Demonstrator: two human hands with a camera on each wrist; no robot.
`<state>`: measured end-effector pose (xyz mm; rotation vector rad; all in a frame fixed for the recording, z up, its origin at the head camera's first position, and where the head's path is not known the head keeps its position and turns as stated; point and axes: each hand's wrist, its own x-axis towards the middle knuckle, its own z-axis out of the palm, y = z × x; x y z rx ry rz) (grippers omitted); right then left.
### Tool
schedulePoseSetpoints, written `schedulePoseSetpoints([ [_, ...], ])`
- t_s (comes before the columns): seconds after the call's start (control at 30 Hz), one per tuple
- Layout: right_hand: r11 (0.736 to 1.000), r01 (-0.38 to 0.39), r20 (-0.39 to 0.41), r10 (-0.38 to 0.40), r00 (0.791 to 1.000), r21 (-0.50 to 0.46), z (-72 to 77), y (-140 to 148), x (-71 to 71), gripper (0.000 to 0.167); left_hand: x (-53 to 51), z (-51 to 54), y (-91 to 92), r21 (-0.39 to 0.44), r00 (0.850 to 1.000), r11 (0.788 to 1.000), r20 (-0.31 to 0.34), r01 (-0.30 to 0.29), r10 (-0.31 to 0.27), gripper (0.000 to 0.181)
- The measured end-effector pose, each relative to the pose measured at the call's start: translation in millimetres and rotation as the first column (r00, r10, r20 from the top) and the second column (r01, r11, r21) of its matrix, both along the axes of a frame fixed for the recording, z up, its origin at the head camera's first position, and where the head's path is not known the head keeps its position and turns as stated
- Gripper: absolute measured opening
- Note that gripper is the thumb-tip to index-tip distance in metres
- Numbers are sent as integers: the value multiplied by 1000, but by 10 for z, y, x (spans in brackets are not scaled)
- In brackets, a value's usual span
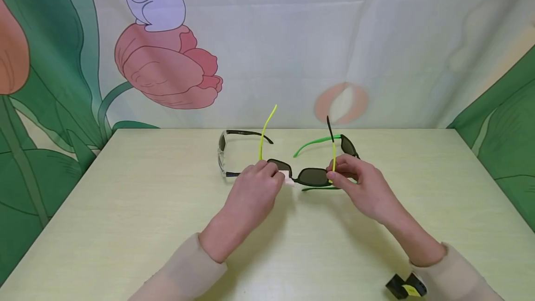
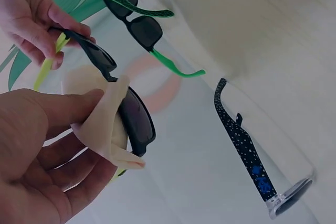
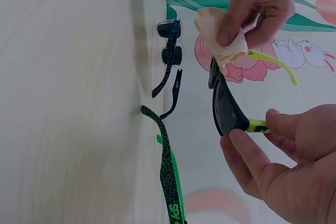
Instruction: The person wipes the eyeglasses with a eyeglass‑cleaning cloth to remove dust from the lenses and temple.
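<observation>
Black-framed sunglasses (image 1: 312,177) with bright yellow temples are held up above the table, lenses toward me and temples pointing away. My right hand (image 1: 368,189) pinches them at the hinge end of the right temple. A pale, folded cloth (image 2: 107,124) is gripped between the thumb and fingers of my left hand (image 1: 254,190). In the left wrist view the cloth is wrapped over part of the left lens (image 2: 137,119). The right wrist view shows the cloth (image 3: 223,38) at the far lens, with my fingertips (image 3: 241,142) on the near corner of the frame.
Clear-framed sunglasses (image 1: 220,154) with dark temples stand on the table (image 1: 125,208) behind my left hand. Green-and-black sunglasses (image 1: 348,146) stand behind my right hand. A black object with a yellow label (image 1: 411,289) lies by the right sleeve. A printed curtain (image 1: 267,36) hangs behind the table.
</observation>
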<state>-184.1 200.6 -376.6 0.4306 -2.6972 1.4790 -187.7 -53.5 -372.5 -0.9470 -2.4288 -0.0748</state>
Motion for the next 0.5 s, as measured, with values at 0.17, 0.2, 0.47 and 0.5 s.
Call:
schedulePoseSetpoints([
  [0.17,999,15,-18,-15,1000,37,14,-18,14,3,3,-33,5,-100,1000,994,-3,-31,31,20],
  [0.2,999,17,-25,-16,1000,42,19,-24,18,3,4,-41,13,-122,999,992,-5,-37,37,20],
  [0.47,997,25,-62,-20,998,71,55,-78,37,4,28,-70,80,-228,994,968,19,-103,110,23],
  [0.5,997,27,-65,-22,998,72,57,-82,39,4,33,-74,86,-232,993,967,23,-107,116,24],
])
